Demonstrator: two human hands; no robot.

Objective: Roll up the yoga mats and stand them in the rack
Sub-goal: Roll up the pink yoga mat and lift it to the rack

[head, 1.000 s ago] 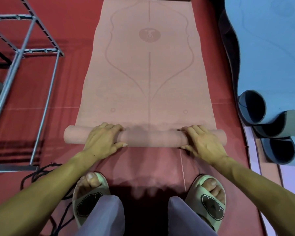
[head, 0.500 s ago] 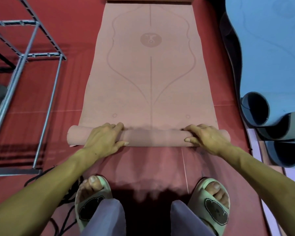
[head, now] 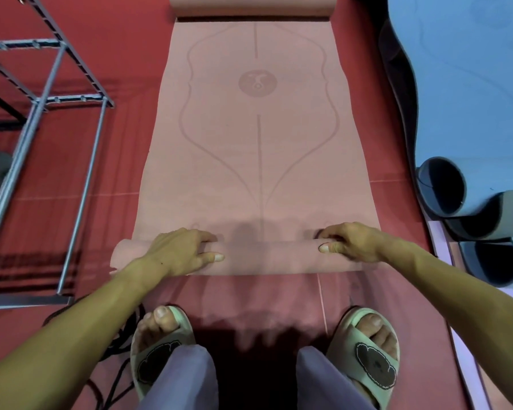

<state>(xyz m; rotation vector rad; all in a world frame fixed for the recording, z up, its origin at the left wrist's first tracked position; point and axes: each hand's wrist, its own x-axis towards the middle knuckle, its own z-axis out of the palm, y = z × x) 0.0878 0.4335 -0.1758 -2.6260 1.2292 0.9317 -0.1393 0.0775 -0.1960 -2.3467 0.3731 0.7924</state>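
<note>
Hands: left hand (head: 180, 252) & right hand (head: 349, 243) grip pink mat roll (head: 267, 258); rack (head: 42, 119) w/ nothing inside.

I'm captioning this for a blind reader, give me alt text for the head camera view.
Both hands, left hand and right hand, grip the rolled end of a pink mat lying mostly flat on red floor. A metal rack stands at left, a blue mat lies at right, and sandalled feet show below.

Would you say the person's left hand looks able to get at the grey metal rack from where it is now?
Probably yes. The left hand grips the rolled end of the pink yoga mat, and only bare red floor lies between it and the grey metal rack, though it must let go first.
</note>
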